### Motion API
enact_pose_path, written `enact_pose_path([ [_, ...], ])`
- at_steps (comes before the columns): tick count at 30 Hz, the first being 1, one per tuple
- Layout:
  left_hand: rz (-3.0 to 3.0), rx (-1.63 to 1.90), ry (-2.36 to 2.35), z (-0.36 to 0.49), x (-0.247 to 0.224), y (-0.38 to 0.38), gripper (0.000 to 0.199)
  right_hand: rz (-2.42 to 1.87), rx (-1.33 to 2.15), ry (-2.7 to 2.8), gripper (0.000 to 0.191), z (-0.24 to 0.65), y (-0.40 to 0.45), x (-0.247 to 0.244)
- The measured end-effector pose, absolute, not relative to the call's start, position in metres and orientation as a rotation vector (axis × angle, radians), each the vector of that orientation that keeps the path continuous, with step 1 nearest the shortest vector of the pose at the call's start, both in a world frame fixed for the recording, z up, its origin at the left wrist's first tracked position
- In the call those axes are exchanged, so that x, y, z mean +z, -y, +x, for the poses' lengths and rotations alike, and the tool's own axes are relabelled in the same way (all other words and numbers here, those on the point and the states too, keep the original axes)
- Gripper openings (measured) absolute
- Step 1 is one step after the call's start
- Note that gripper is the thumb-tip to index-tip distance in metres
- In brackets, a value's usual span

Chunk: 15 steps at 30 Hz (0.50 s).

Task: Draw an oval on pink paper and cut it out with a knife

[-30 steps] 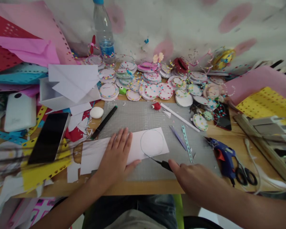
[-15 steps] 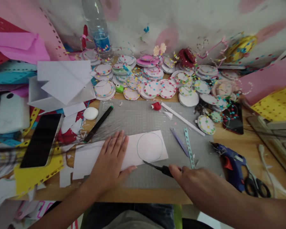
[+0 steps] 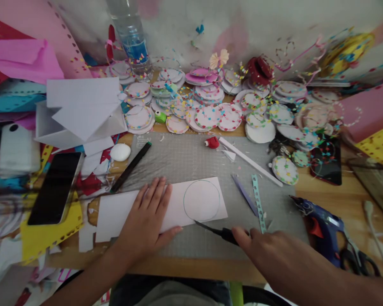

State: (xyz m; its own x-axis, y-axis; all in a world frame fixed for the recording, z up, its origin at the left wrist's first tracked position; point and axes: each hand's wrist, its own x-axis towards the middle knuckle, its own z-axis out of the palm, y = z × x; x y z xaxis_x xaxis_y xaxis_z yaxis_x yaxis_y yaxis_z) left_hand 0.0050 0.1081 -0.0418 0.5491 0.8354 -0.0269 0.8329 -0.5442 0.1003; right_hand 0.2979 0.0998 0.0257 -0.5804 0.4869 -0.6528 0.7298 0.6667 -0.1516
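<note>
A strip of white paper (image 3: 207, 199) lies on the grey cutting mat (image 3: 178, 157), with a circle drawn in a thin dark green line near its right end. My left hand (image 3: 150, 214) presses flat on the strip left of the circle, fingers spread. My right hand (image 3: 268, 246) is closed around the black handle of a craft knife (image 3: 228, 235). The thin dark blade points left, its tip at the strip's lower edge just below the circle. My fingers hide part of the handle.
Right of the strip lie a purple sliver (image 3: 244, 194), a teal punched strip (image 3: 258, 199), a blue glue gun (image 3: 325, 229) and scissors (image 3: 359, 259). A black marker (image 3: 130, 167) and a phone (image 3: 55, 187) are left. Decorated paper discs (image 3: 204, 117) stand in stacks behind.
The view has shifted slightly, so things on the right sit farther right. Both hands keep nearly the same place on the strip, the blade tip still at its lower edge.
</note>
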Motion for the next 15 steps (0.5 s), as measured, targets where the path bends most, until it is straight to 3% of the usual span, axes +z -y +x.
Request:
enact_pose_path([
  [15, 2.699, 0.019, -1.440, 0.005, -0.042, -0.109, 0.089, 0.878, -0.302, -2.465, 0.055, 0.316, -0.120, 0.026],
])
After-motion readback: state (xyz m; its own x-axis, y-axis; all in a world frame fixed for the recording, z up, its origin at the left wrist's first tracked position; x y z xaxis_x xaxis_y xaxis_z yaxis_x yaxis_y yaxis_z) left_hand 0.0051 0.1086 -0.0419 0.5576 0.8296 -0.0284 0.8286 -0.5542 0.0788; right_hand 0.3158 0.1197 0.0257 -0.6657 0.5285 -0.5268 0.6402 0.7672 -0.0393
